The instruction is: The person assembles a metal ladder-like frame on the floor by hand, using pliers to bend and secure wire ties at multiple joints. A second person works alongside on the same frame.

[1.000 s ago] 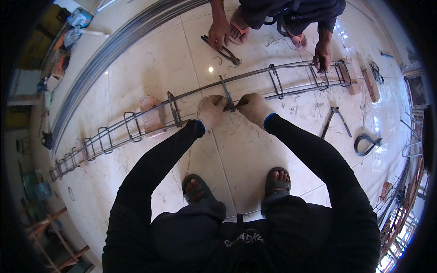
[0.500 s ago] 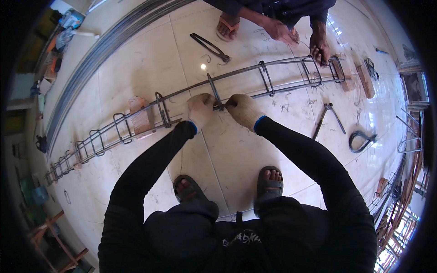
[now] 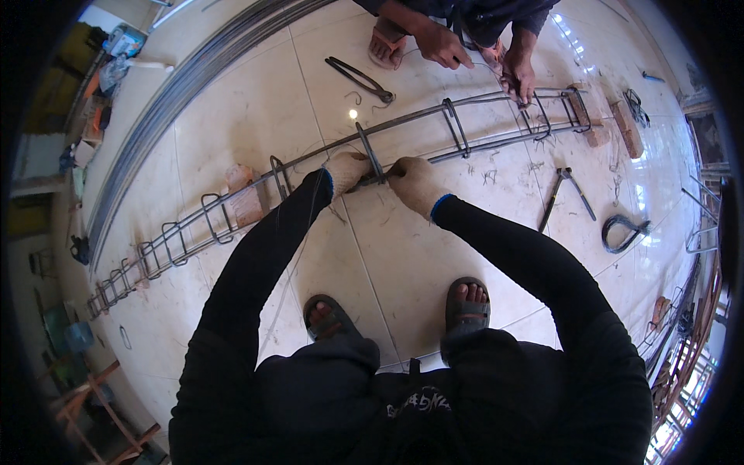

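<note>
A long rebar cage (image 3: 310,152) of thin dark bars with bent stirrups runs slantwise across the floor before me. Both my hands wear pale knit gloves with blue cuffs. My left hand (image 3: 346,171) is closed at the near bar, just left of an upright steel stirrup (image 3: 369,152); thin tie wire trails from about it past my sleeve. My right hand (image 3: 415,184) pinches at the lower corner of that same stirrup, from its right side. The fingertips of both hands are partly hidden, so exactly what lies between them is hard to see.
A co-worker's hands (image 3: 518,76) work at the cage's far right end. Pincers (image 3: 359,79) lie beyond the cage; another pair (image 3: 566,194) and a wire coil (image 3: 622,234) lie to the right. Bricks (image 3: 245,198) prop the cage. Long bars (image 3: 182,85) lie at the far left.
My left hand has shifted farther over the near bar and turned, its forearm now crossing the cage. My right hand stays by the stirrup. The co-worker's hands have moved left.
</note>
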Action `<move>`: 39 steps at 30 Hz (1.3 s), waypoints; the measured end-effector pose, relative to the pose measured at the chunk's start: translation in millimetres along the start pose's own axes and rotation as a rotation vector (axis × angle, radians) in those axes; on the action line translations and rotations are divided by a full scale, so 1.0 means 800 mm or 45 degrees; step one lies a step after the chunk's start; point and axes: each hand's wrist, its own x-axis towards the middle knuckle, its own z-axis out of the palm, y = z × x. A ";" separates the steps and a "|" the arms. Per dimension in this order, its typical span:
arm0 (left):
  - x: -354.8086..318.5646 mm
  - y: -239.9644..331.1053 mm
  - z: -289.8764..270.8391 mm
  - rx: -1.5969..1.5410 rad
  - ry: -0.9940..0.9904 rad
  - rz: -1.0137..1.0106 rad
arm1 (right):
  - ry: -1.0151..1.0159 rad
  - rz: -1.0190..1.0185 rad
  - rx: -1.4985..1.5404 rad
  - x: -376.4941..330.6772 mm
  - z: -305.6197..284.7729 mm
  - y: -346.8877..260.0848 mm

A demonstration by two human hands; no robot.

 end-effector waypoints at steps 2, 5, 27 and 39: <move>0.024 -0.031 0.002 0.003 0.054 0.065 | 0.010 0.014 0.033 0.000 0.003 -0.007; 0.056 -0.085 0.000 0.066 0.112 0.108 | 0.026 0.026 0.105 -0.002 0.015 -0.023; 0.058 -0.070 0.000 1.293 0.004 0.318 | 0.039 -0.792 -1.324 0.008 0.013 -0.097; -0.144 -0.073 -0.032 0.159 0.922 0.093 | -0.161 -0.728 -1.305 0.012 0.003 -0.099</move>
